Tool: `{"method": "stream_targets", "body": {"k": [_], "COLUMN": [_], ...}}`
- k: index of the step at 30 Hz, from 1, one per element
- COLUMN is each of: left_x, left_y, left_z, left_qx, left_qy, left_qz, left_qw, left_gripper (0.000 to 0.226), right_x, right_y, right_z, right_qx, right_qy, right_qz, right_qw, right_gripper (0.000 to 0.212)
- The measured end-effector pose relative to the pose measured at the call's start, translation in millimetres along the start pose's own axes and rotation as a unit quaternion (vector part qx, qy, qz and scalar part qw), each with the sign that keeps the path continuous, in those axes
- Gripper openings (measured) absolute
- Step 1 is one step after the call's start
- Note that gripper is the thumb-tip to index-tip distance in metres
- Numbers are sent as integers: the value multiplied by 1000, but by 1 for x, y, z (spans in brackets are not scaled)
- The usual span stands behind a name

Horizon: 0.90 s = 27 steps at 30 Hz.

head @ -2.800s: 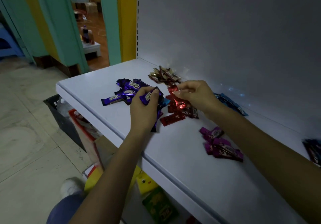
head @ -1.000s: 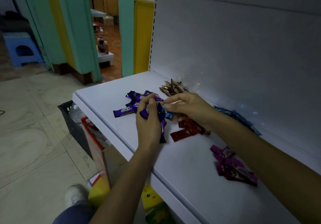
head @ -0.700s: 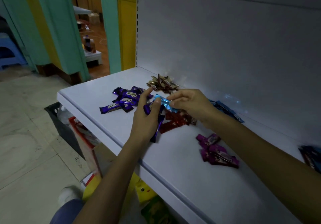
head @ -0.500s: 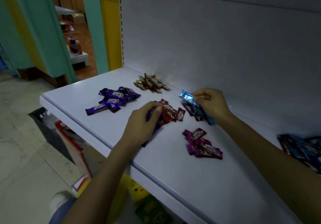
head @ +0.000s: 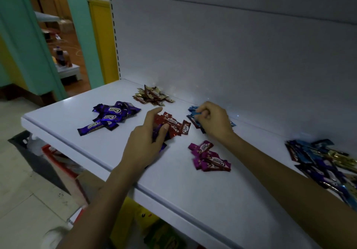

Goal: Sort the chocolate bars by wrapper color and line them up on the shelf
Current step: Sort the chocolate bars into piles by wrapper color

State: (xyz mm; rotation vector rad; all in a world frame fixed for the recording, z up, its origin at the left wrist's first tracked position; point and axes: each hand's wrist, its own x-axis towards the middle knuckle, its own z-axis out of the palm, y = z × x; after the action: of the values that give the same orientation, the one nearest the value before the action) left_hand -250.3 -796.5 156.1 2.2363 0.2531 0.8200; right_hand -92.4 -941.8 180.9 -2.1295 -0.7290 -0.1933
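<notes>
glossy foil wrappers on purple bars (head: 109, 118); smooth matt white shelf (head: 181, 187).

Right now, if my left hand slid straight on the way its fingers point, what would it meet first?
The pile of red chocolate bars: your left hand, holding purple chocolate bars, has its fingers at that pile's near edge. Past it probably comes the shelf's back panel, though depth is unclear.
</notes>
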Motion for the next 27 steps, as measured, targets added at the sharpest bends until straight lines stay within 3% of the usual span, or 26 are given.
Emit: {"method": "stream_targets", "body": {"k": [4,8,12,15,20,22,23,27], "left_x": [1,1,0,2,5,7,8,8], "left_y": [-1,-5,-4,-5,-7,-10,-12,-21], "left_z": [1,-1,-2,-2,-7,-14,-18,-41], "left_qx": [11,-9,11,-33,-145,-238,-304,-623], "left_qy": [0,-1,10,65,166,235,273,313], "left_qz": [-1,-27,-17,-60,-143,-191,-222,-291], "left_qw": [1000,1000,1000,996,965,923,885,656], "left_gripper": [55,53,53,49,12,12,15,32], "right_x": [-30,-43,-31,-25,1,17,25,56], "right_y": [-47,-63,-64,-69,-93,-101,-104,-108], "right_z": [9,22,29,37,63,79,89,134], "right_qx": [110,64,74,133,249,259,253,206], "right_qy": [-117,-182,-201,-202,-187,-188,-189,-185], "right_qz": [-116,-259,-245,-214,-86,-30,-5,31], "right_qw": [980,946,946,946,946,947,949,960], "right_gripper": [10,32,20,12,7,2,2,7]}}
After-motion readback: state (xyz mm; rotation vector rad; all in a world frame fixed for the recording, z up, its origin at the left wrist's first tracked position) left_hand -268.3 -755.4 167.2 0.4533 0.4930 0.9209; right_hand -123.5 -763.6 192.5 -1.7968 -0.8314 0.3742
